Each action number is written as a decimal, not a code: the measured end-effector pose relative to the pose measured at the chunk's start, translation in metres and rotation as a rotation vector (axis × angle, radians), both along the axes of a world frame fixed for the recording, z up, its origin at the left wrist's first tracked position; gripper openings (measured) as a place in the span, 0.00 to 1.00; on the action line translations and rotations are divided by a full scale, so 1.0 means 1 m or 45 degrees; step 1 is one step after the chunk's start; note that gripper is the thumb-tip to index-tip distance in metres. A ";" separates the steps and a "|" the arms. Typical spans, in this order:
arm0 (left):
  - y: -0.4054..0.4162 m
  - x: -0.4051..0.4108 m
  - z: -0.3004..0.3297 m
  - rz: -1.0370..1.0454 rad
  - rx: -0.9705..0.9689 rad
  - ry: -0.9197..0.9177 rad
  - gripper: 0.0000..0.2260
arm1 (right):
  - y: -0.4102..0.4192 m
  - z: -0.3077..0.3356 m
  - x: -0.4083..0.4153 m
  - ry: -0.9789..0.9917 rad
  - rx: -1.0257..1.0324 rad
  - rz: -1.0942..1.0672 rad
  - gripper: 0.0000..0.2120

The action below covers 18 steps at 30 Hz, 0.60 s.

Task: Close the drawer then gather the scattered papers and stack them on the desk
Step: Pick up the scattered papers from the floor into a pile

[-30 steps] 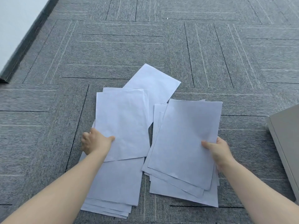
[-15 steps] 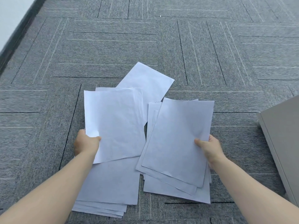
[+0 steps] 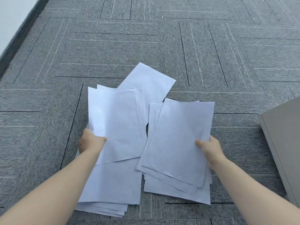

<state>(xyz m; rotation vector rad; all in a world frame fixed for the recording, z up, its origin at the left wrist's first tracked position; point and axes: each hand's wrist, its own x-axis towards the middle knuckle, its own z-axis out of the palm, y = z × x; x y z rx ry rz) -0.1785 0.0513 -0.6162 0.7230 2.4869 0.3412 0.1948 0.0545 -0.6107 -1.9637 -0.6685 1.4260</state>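
Note:
Several white paper sheets lie on the grey carpet in two loose piles. My left hand (image 3: 90,141) grips the left edge of the top sheet of the left pile (image 3: 118,125), which is lifted a little off the sheets below. My right hand (image 3: 209,146) pinches the right edge of the top sheets of the right pile (image 3: 177,140). One tilted sheet (image 3: 151,80) sticks out at the far side, partly under the left pile. More sheets (image 3: 112,184) lie flat beneath my left forearm.
A grey cabinet (image 3: 285,143) stands at the right edge; its front is not visible. A white wall with a dark skirting (image 3: 17,34) runs along the top left. Grey carpet tiles (image 3: 162,46) stretch beyond the papers.
Both hands have kept their hold on the sheets. The left sheet has risen slightly and shifted toward the left. The view has drifted a little.

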 end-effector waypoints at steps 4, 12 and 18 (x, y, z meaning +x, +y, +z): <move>-0.005 -0.003 0.001 -0.127 0.133 0.040 0.17 | -0.001 0.002 0.000 -0.004 0.012 0.005 0.11; -0.004 -0.029 0.014 -0.017 0.631 -0.360 0.03 | -0.001 0.007 -0.004 0.009 0.069 -0.005 0.11; -0.005 -0.053 0.024 0.237 0.829 -0.715 0.09 | 0.002 0.007 -0.006 0.001 0.068 -0.005 0.10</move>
